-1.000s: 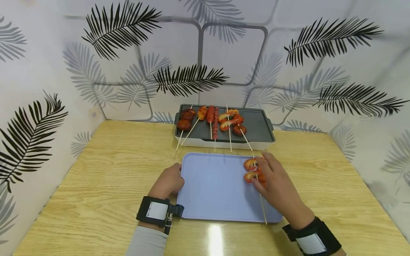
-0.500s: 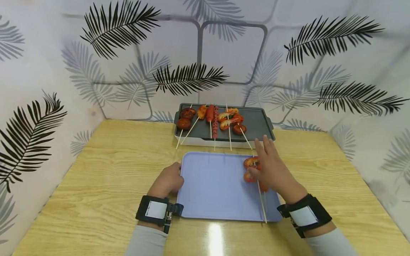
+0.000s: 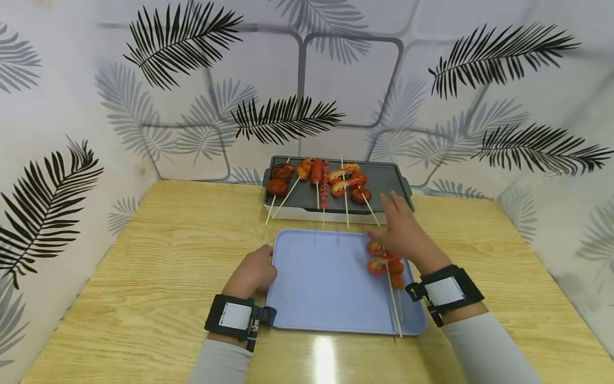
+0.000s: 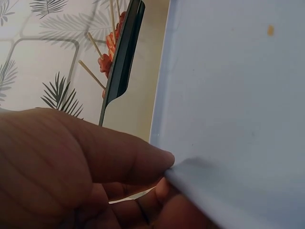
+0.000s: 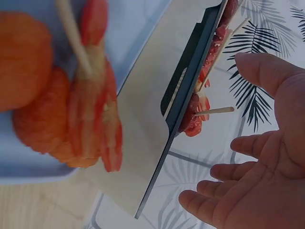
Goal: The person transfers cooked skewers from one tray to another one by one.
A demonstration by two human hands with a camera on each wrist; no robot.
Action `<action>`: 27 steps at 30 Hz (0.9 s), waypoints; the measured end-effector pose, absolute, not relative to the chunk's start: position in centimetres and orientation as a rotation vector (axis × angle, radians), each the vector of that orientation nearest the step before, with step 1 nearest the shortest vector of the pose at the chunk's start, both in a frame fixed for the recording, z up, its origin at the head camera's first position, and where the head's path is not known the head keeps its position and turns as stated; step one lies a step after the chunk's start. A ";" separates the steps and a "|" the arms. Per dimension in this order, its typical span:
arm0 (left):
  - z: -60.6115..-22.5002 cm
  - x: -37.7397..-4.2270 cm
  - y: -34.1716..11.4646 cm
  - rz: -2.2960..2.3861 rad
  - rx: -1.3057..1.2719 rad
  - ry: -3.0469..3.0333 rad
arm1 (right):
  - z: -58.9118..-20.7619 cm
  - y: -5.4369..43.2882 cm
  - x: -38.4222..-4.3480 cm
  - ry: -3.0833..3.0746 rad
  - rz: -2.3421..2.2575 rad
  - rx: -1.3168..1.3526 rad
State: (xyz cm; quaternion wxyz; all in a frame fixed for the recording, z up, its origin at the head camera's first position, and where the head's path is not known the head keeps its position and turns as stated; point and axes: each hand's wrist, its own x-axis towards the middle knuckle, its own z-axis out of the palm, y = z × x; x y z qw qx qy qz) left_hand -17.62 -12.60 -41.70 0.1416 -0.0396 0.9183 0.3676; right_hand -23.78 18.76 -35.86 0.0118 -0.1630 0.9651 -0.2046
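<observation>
My left hand (image 3: 253,271) holds the left rim of a pale blue tray (image 3: 318,282). In the left wrist view the thumb (image 4: 152,160) lies on top of the rim with fingers curled beneath. Over the tray's back right corner hovers my right hand (image 3: 406,232), its fingers spread and nothing in it, as the right wrist view confirms. Below it a shrimp skewer (image 3: 377,265) lies along the tray's right side. Beside that skewer is one with orange lumps (image 3: 396,281), partly covered by the shrimp. The right hand hides part of the shrimp's far end.
Behind the tray stands a dark grill pan (image 3: 385,178) on a white base. Several skewers lie on it, among them a red sausage (image 3: 316,172) and brown round pieces (image 3: 277,186). Their sticks overhang its front edge. A patterned wall (image 3: 345,80) rises behind the table (image 3: 182,234).
My right hand has moved away from me and up, off the skewers on the tray, uncovering more of them. The left hand has stayed at the tray's rim.
</observation>
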 end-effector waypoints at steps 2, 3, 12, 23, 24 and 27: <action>-41.8 -17.6 -12.6 1.059 -0.112 2.651 | -35.6 18.6 -24.2 2.987 -0.656 -0.503; -41.9 -17.6 -12.6 1.056 -0.112 2.651 | -35.5 18.5 -24.4 2.976 -0.660 -0.503; -41.7 -17.7 -12.6 1.053 -0.124 2.641 | -34.5 17.7 -26.5 3.024 -0.606 -0.442; -41.6 -17.7 -12.6 1.050 -0.120 2.649 | -34.7 17.2 -27.9 3.020 -0.679 -0.409; -41.7 -17.7 -12.6 1.048 -0.121 2.650 | -34.7 17.2 -27.9 3.021 -0.688 -0.408; -41.8 -17.7 -12.6 1.051 -0.124 2.650 | -34.7 17.2 -28.0 3.007 -0.711 -0.397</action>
